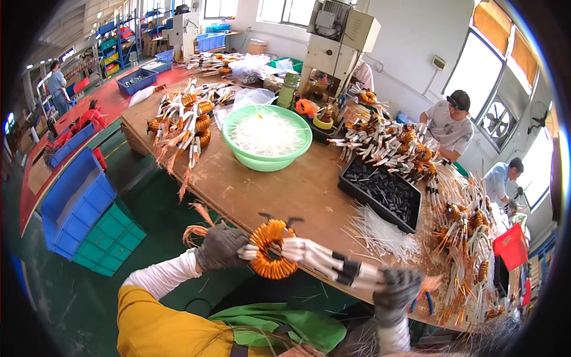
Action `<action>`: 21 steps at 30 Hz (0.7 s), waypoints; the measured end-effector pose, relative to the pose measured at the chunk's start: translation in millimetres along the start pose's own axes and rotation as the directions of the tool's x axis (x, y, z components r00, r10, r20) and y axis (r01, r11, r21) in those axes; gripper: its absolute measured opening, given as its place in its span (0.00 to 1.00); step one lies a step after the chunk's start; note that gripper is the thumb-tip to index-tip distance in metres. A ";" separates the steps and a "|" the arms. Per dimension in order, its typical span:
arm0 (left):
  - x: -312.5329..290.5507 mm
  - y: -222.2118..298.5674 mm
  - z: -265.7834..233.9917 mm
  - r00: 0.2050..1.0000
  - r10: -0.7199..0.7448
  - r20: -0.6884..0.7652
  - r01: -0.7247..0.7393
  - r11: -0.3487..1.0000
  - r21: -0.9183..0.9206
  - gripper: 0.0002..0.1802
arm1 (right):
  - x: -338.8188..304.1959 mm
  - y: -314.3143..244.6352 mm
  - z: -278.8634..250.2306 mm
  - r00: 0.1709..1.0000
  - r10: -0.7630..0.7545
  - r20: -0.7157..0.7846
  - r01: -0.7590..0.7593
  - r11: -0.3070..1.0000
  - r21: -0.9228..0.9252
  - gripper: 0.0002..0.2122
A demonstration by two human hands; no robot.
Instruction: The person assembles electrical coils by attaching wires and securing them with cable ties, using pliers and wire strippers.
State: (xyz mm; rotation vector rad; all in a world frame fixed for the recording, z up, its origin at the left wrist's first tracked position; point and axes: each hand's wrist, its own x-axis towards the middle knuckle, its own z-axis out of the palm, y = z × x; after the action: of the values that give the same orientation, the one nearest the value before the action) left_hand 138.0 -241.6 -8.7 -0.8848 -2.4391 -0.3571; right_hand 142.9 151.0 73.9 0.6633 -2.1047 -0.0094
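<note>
A ring coil wound with copper wire [279, 268] hangs between my two gloved hands at the table's near edge. My left hand [221, 247] is closed around the leads on its left side, with bare copper strands [199, 231] fanning out beyond the glove. From the coil's right side, a bundle of white-sleeved leads [312, 253] runs to my right hand [397, 291], which grips it near the far end. Black sleeves [347, 271] sit midway along that bundle. Frayed copper ends stick out past my right glove. Blue-handled pliers [429, 302] lie beside that hand.
The wooden table [238, 187] carries a green basin [266, 162] of thin white tubes, a black tray [416, 221] of black sleeves, and loose clear tubes [380, 232]. Heaped coils [410, 146] line the right; more coils [199, 122] lie left. A press machine [339, 47] stands behind. Co-workers [455, 128] sit further right.
</note>
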 end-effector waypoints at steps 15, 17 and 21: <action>123.5 -304.7 -208.5 0.585 -0.701 -0.408 0.797 0.590 0.129 0.28 | 51.3 -19.6 80.7 0.924 -0.085 0.373 -0.013 0.968 0.252 0.13; 130.9 -348.7 -202.6 0.506 -0.763 -0.403 0.863 0.435 0.259 0.32 | 9.1 -9.7 90.8 0.854 -0.056 0.517 -0.071 0.972 0.223 0.11; 112.6 -459.9 -163.8 0.474 -0.835 -0.280 0.837 0.329 0.437 0.30 | -58.9 -0.2 88.8 0.756 0.103 0.647 -0.247 0.960 0.135 0.09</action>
State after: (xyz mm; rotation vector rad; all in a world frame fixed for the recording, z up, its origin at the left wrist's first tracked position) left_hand -174.8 -595.5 158.2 0.7288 -2.5702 0.0058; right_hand 101.2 157.1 -23.9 0.6383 -2.8595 0.1156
